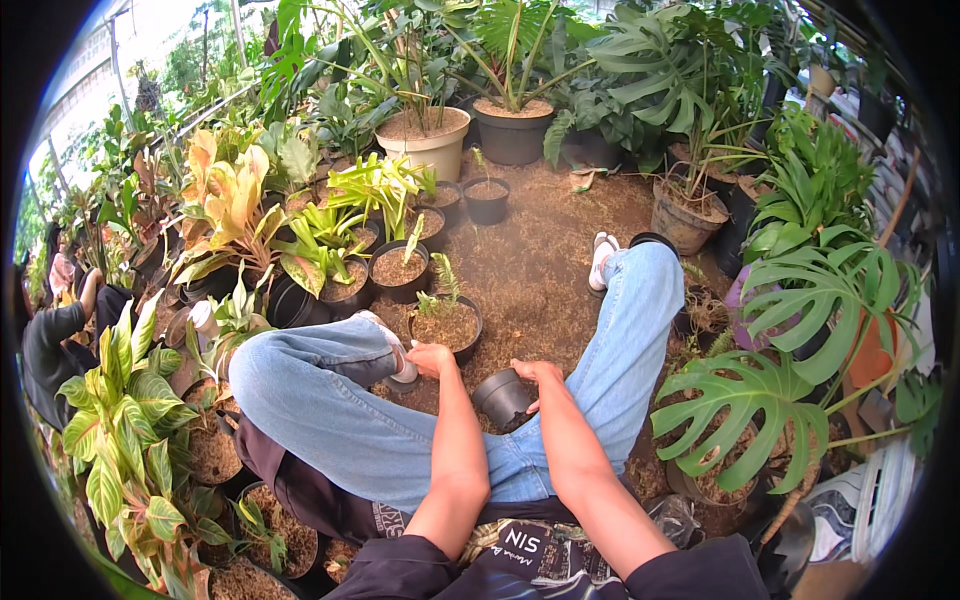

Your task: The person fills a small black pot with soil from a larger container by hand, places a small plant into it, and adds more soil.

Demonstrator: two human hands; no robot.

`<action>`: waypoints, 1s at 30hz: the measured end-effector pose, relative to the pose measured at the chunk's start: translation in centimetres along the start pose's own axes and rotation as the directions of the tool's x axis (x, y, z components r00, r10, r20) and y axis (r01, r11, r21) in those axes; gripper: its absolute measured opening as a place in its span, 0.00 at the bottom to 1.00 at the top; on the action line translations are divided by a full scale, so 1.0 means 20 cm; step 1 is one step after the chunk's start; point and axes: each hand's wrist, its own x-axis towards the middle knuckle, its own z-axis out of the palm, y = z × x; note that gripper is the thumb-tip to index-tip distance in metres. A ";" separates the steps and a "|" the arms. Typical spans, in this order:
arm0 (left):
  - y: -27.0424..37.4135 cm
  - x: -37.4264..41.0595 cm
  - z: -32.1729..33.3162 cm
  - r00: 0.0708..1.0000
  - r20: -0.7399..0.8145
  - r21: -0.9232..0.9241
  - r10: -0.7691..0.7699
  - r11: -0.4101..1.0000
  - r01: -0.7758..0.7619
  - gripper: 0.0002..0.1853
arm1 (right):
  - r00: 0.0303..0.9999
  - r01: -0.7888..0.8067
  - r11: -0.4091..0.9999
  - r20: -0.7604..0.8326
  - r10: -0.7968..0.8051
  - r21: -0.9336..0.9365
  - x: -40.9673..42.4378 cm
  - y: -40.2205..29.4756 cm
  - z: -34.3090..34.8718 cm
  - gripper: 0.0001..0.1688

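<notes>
Between the person's jeans-clad legs, a small black plastic plant pot (502,397) lies tilted. My right hand (538,381) is closed on its right side, with the fingers partly hidden behind it. My left hand (433,360) is at the left foot, near the rim of a black pot with a small fern (454,332) in brown growing medium. Whether the left hand touches that rim or holds something small cannot be told. Just beyond the fern pot stands a black pot with one upright cutting (400,273).
Brown ground with loose medium (525,277) stretches ahead. Potted yellow-green plants (375,187) crowd the left, a cream pot (426,146) and a large dark pot (514,135) stand ahead, and a monstera leaf (742,420) overhangs the right. Another person (52,352) sits at far left.
</notes>
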 end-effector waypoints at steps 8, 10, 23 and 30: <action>0.04 -0.04 -0.01 1.000 0.011 -0.016 0.001 1.000 0.000 0.19 | 0.948 0.280 0.898 -0.051 -0.315 -0.339 0.20 0.00 -0.04 0.49; 0.03 -0.03 -0.01 1.000 0.008 -0.012 0.000 1.000 0.000 0.19 | 0.959 0.244 0.911 -0.058 -0.278 -0.333 0.15 -0.01 -0.03 0.49; 0.03 -0.05 -0.01 1.000 0.017 0.026 0.020 0.999 -0.021 0.18 | 0.782 0.466 0.445 0.120 -0.612 -0.765 -0.14 -0.01 -0.01 0.69; 0.01 -0.01 0.00 1.000 -0.007 -0.009 -0.017 1.000 0.017 0.17 | 0.759 0.590 0.399 0.314 -0.570 -0.702 -0.14 0.01 0.09 0.62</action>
